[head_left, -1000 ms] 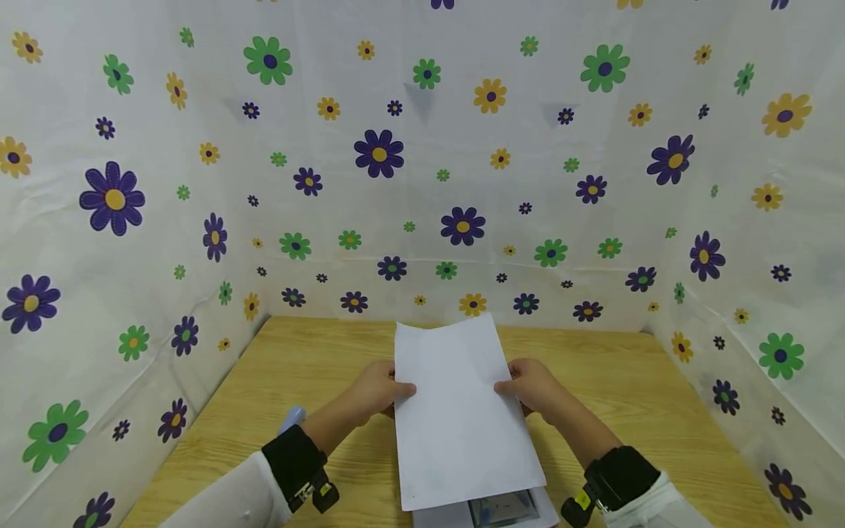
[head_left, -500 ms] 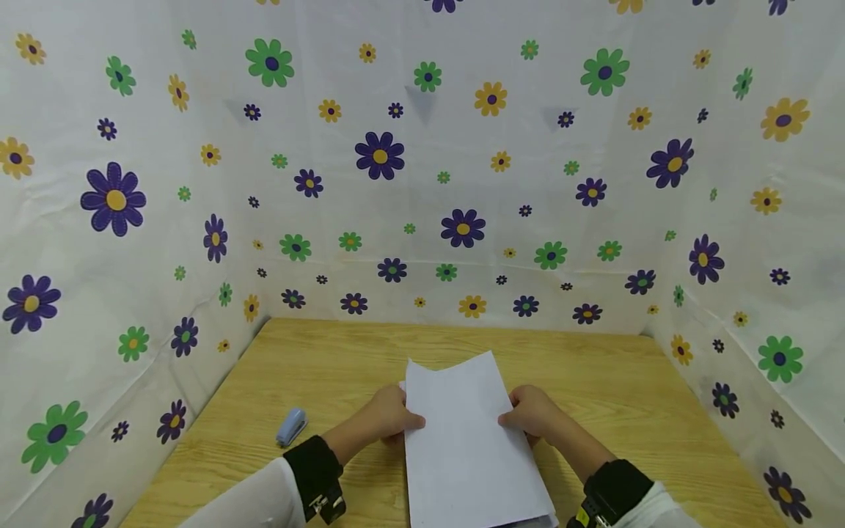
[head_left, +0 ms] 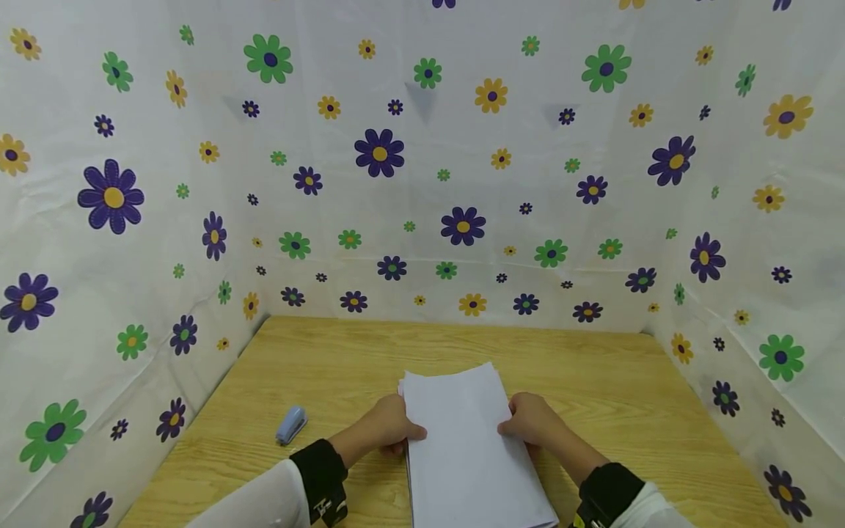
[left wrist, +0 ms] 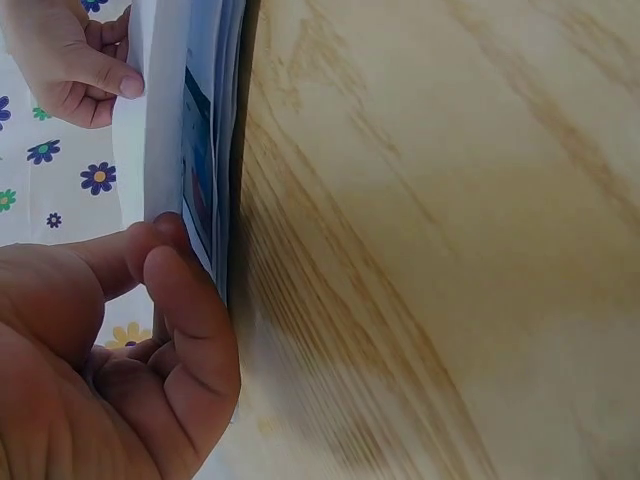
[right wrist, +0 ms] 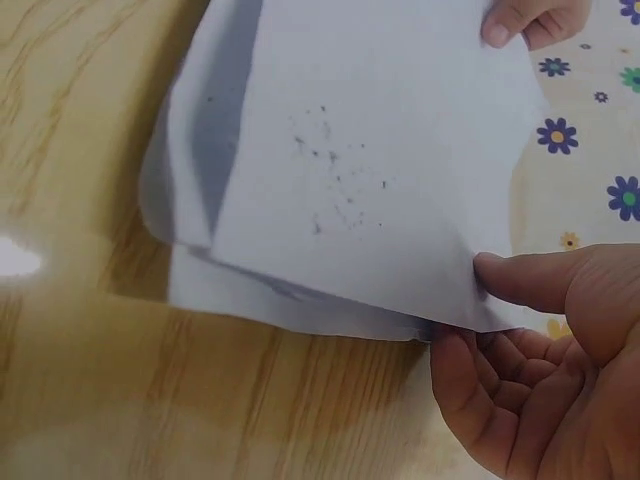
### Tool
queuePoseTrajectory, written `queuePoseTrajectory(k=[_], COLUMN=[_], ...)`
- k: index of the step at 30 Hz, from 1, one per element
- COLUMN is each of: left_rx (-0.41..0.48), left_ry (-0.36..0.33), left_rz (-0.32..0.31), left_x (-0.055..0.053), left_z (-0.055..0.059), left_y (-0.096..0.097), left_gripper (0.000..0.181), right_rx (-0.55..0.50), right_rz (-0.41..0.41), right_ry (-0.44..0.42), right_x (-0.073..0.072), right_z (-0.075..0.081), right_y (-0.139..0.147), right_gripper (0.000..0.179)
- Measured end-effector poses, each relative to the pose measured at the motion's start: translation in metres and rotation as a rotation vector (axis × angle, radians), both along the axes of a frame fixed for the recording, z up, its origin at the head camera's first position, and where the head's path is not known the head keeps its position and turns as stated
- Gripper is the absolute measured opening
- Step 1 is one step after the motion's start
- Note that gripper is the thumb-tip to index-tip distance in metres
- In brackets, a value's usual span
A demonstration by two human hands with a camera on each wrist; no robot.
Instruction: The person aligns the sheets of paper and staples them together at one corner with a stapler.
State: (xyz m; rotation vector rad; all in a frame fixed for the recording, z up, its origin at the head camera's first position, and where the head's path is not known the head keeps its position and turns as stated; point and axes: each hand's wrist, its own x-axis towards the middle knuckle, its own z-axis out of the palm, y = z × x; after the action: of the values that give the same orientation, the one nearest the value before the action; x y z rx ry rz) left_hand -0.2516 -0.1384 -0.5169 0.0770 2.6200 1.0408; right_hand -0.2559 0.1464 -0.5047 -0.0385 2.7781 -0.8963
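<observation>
Behind the grip of the bare left hand [head_left: 391,424] sits a broad black wristband [head_left: 318,468] with a small metallic fitting [head_left: 323,507], then a white sleeve [head_left: 260,500]. Behind the bare right hand's [head_left: 533,419] grip come a black cuff [head_left: 611,488] with a yellow patch [head_left: 579,521] and white cloth [head_left: 660,508].

My head view is evenly lit, a little dim. In my right wrist view, 1 white glare patch [right wrist: 15,257] shines off the tabletop [right wrist: 90,390] and the papers [right wrist: 390,190] throw a soft shadow. My left hand [left wrist: 120,390] looks shaded up close.
</observation>
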Motion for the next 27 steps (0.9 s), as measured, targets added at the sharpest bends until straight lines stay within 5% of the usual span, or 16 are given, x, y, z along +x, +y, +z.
queuePoseTrajectory(k=[14,27], left_rx=[0.009,0.061], left_ry=[-0.012,-0.078], left_rz=[0.002,0.103], left_x=[0.005,0.002], left_z=[-0.006,0.009], left_y=[-0.004,-0.02], left_gripper=[0.033,0.033], right_rx=[0.199,0.029], right_rz=[-0.001,-0.066], right_ry=[0.078,0.065], right_x=[0.008,0.006], right_z=[0.0,0.011], right_y=[-0.008,0.009], right_gripper=[0.027,0.046])
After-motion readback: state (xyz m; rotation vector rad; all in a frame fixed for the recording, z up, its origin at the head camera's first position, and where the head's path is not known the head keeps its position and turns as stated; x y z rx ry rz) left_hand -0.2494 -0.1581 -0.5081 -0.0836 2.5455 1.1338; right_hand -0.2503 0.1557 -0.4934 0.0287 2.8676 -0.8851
